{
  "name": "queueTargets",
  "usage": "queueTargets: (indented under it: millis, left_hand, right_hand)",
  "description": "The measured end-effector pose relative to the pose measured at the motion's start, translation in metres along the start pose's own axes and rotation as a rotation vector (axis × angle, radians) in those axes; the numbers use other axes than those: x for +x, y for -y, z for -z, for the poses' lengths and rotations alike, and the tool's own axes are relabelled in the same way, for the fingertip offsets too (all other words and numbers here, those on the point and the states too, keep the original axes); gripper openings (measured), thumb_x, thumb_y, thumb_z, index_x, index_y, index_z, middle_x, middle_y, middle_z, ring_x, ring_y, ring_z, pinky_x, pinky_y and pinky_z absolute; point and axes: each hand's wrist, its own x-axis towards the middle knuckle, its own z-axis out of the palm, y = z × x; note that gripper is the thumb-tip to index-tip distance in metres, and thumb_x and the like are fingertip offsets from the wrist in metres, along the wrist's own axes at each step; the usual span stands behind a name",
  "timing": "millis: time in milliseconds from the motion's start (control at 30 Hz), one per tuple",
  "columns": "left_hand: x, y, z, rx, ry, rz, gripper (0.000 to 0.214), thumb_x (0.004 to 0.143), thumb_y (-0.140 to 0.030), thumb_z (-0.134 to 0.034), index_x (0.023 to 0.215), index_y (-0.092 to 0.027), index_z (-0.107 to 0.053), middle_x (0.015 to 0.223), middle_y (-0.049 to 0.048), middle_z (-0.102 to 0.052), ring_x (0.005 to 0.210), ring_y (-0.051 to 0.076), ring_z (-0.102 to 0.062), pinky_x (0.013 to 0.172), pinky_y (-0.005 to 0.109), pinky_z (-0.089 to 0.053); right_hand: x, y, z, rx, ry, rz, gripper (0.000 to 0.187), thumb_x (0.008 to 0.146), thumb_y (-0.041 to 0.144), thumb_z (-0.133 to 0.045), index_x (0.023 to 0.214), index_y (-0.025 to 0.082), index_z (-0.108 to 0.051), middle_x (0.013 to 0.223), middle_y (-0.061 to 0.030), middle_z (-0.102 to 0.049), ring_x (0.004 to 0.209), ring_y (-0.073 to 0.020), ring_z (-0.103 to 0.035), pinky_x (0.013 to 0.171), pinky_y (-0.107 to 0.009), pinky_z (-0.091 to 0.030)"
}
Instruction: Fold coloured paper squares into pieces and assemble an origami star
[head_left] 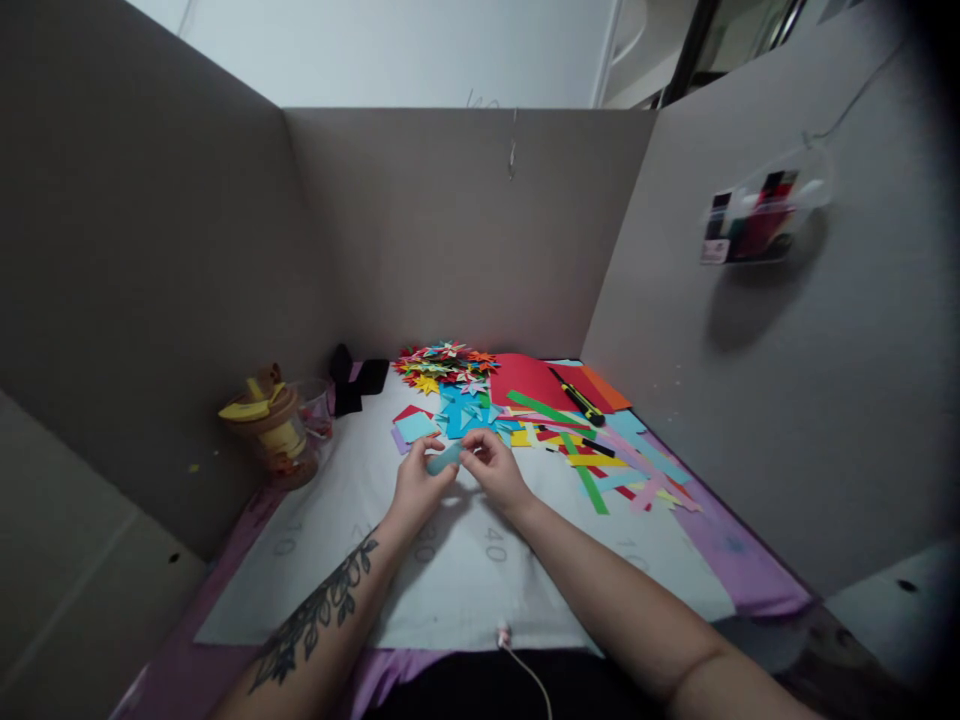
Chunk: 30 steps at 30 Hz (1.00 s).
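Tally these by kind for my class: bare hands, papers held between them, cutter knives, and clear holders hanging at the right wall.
Hands: 2 (left hand, right hand)
Held papers: 1, light blue paper
Knives: 1, black-and-yellow cutter
Hanging holders: 1, clear holder
Total: 5

Small paper piece (pixel 445 460): pale blue. Paper stars (pixel 442 368): mixed red, yellow, white, green, blue. Broad sheet (pixel 521 382): solid red; sheet beside it (pixel 606 388): orange. Knife (pixel 577 396): black and yellow. Strips (pixel 589 475): green, yellow, red, pink, light blue. Paper squares (pixel 415 428): pale blue, red, purple. White cover (pixel 300 600), grey numerals. Cloth (pixel 742 570): purple. Panels (pixel 465 220): grey. Tattoo (pixel 322 605) on left forearm: dark leaf pattern.
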Motion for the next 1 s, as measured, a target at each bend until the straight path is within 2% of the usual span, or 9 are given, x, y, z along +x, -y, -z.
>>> queueTargets:
  millis: [133, 333, 467, 700, 1000]
  left_hand:
    - [-0.001, 0.0, 0.0, 0.021, 0.03, -0.068, 0.026, 0.065, -0.02, -0.063, 0.088, -0.02, -0.051, 0.104, 0.0044, -0.062, 0.062, 0.01, -0.058, 0.061, 0.025, -0.044]
    - [-0.002, 0.005, -0.001, 0.07, 0.056, -0.084, 0.028, 0.066, -0.021, -0.063, 0.091, -0.021, -0.05, 0.079, -0.0014, -0.062, 0.058, 0.011, -0.056, 0.057, 0.024, -0.042]
    - [-0.002, 0.006, -0.002, 0.041, 0.06, -0.081, 0.03, 0.065, -0.022, -0.065, 0.092, -0.022, -0.052, 0.079, -0.0015, -0.061, 0.059, 0.011, -0.056, 0.057, 0.024, -0.042]
    - [-0.001, 0.0, 0.001, -0.02, 0.04, -0.115, 0.022, 0.072, -0.031, -0.063, 0.09, -0.019, -0.059, 0.09, 0.0052, -0.065, 0.082, 0.018, -0.062, 0.075, 0.03, -0.047]
    - [-0.001, -0.004, 0.002, 0.056, 0.07, -0.104, 0.019, 0.075, -0.035, -0.059, 0.073, -0.017, -0.066, 0.076, 0.005, -0.068, 0.074, 0.019, -0.062, 0.068, 0.029, -0.045]
  right_hand:
    - [0.001, -0.001, 0.002, 0.034, 0.011, -0.025, 0.012, 0.071, 0.029, -0.063, 0.077, 0.021, -0.057, 0.082, -0.0013, -0.057, 0.074, -0.0157, -0.054, 0.064, -0.025, -0.044]
    - [0.004, -0.006, 0.004, 0.151, -0.052, -0.097, 0.015, 0.066, 0.03, -0.068, 0.064, 0.019, -0.058, 0.069, -0.0004, -0.059, 0.066, -0.0153, -0.054, 0.064, -0.028, -0.044]
    - [0.004, -0.003, 0.004, 0.132, -0.076, -0.106, 0.015, 0.065, 0.028, -0.068, 0.06, 0.019, -0.058, 0.066, -0.0003, -0.06, 0.064, -0.0148, -0.054, 0.062, -0.027, -0.044]
    - [0.003, 0.002, 0.005, 0.04, -0.066, -0.075, 0.013, 0.066, 0.027, -0.067, 0.06, 0.019, -0.059, 0.065, -0.0007, -0.06, 0.064, -0.0154, -0.055, 0.061, -0.028, -0.044]
    - [0.001, 0.001, 0.003, -0.038, -0.038, 0.018, 0.01, 0.069, 0.023, -0.063, 0.061, 0.019, -0.058, 0.067, -0.0008, -0.061, 0.067, -0.0158, -0.057, 0.065, -0.028, -0.045]
